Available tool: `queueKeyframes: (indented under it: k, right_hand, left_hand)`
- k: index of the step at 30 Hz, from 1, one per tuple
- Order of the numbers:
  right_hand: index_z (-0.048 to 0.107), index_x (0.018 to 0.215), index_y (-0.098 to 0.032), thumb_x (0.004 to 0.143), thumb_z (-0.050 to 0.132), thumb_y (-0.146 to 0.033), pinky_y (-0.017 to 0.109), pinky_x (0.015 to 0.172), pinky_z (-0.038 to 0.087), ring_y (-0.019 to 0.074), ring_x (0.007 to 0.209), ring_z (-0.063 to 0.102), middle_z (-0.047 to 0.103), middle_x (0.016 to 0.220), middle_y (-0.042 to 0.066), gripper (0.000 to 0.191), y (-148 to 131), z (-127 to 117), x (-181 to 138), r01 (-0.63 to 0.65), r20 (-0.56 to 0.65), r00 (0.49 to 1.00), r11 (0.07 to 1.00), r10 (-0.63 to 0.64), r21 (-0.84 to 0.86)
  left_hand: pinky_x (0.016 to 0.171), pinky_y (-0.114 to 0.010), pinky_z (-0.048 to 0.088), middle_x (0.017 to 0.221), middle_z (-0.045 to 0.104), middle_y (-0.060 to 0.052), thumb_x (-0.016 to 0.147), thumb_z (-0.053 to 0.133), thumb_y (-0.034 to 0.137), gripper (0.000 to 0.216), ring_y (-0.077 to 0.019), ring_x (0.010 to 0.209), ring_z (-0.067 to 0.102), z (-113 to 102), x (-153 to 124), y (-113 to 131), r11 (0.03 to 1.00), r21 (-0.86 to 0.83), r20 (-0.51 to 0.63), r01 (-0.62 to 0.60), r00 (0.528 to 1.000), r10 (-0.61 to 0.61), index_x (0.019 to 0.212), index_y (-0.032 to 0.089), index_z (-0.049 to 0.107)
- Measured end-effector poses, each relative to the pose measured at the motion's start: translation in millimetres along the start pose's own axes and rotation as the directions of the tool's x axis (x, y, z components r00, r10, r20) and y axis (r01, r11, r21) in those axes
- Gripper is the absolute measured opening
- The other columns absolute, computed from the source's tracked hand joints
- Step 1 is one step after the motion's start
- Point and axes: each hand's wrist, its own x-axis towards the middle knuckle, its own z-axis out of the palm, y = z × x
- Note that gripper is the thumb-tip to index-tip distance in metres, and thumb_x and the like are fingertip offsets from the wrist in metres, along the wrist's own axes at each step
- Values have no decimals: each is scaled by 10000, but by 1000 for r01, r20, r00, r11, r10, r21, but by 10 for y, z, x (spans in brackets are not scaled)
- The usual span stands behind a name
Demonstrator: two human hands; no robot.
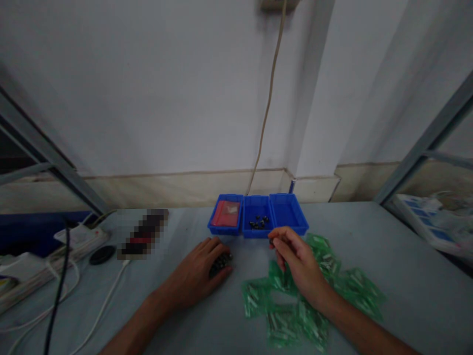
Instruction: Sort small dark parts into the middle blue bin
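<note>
My left hand (203, 268) rests on the table, fingers curled round a cluster of small dark metal parts (220, 262); their exact kind is too small to tell. In front of the middle blue bin (256, 201), my right hand (295, 261) pinches one small dark part (271, 241) between thumb and forefinger. Several similar parts (259, 223) lie loose inside that bin. Below and beside my right hand are several green plastic bags (283, 328) with silvery pieces showing through; my wrist covers some of them.
The left blue bin (211, 223) holds a red packet (224, 213); another blue bin (301, 217) stands on the right. A blurred-out phone (144, 234) with a white cable, a black disc (102, 255) and a power strip (74, 251) lie left. A wall rises behind the table.
</note>
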Motion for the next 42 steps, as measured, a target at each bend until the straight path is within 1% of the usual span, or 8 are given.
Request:
queueKeyframes:
  k: [7, 16, 22, 26, 32, 36, 39, 42]
  right_hand:
    - [686, 1059, -228, 990, 703, -483, 247, 494, 302, 119, 542, 425, 456, 690, -74, 264, 9, -15, -31, 5, 45, 999, 996, -1, -90]
    - [670, 1003, -235, 965, 748, -486, 245, 504, 311, 122, 551, 427, 444, 665, -79, 266, -9, 4, -38, -9, 67, 998, 997, 15, -81]
    - [679, 1015, -221, 961, 711, -636, 226, 462, 314, 94, 510, 448, 646, 787, -14, 419, -18, 31, -36, -80, 88, 993, 997, 78, 16]
    - [688, 1008, -214, 937, 748, -632, 203, 454, 261, 80, 487, 394, 530, 648, -64, 429, -17, 38, -29, -209, 134, 972, 970, 193, 127]
    - [698, 983, -206, 837, 884, -484, 204, 438, 164, 56, 466, 215, 385, 584, -113, 366, -46, -6, 32, -376, 211, 925, 837, 315, 399]
    - [723, 983, -204, 810, 908, -443, 200, 430, 165, 52, 479, 263, 493, 668, -73, 348, -69, -38, 59, -340, 157, 941, 828, 301, 447]
    - [736, 1016, -210, 842, 881, -465, 195, 426, 191, 54, 502, 351, 606, 810, -23, 341, -71, -37, 50, -288, 99, 957, 875, 271, 389]
    - [738, 1047, -221, 862, 860, -472, 195, 423, 226, 63, 523, 396, 618, 865, -18, 335, -50, -25, 32, -218, 63, 976, 929, 209, 298]
  left_hand:
    - [993, -457, 556, 1204, 652, -72, 1064, 638, 362, 202, -281, 1105, 642, 11, 2, -17, 1000, -4, -17, -8, 1000, 8, 1238, 259, 638]
    - [985, -458, 561, 1198, 653, -74, 1067, 633, 381, 204, -282, 1092, 648, 5, 9, -6, 1000, -10, -7, 3, 1000, -3, 1230, 258, 646]
    - [982, -442, 559, 1194, 658, -72, 1068, 632, 375, 204, -278, 1088, 651, 20, 10, -4, 1000, -12, -29, -10, 1000, 10, 1235, 259, 654]
    - [987, -442, 557, 1196, 661, -70, 1069, 630, 383, 211, -280, 1097, 651, 29, 5, -22, 1000, -12, -28, -10, 1000, 10, 1239, 260, 654]
    - [995, -446, 559, 1213, 662, -78, 1073, 625, 384, 214, -280, 1106, 649, 38, 7, -40, 1000, -12, -29, -16, 999, 16, 1244, 259, 649]
    - [1011, -461, 562, 1226, 674, -81, 1069, 626, 391, 239, -287, 1120, 657, 21, 8, -21, 1000, -23, -32, -10, 999, 9, 1271, 265, 641]
    - [1045, -483, 552, 1255, 675, -86, 1067, 624, 377, 275, -295, 1154, 658, 11, 5, -8, 1000, -31, -32, -2, 999, 1, 1320, 271, 611]
    - [1058, -492, 547, 1267, 670, -86, 1066, 618, 364, 289, -296, 1169, 654, 10, 2, -5, 999, -36, -23, 3, 1000, -3, 1339, 272, 590]
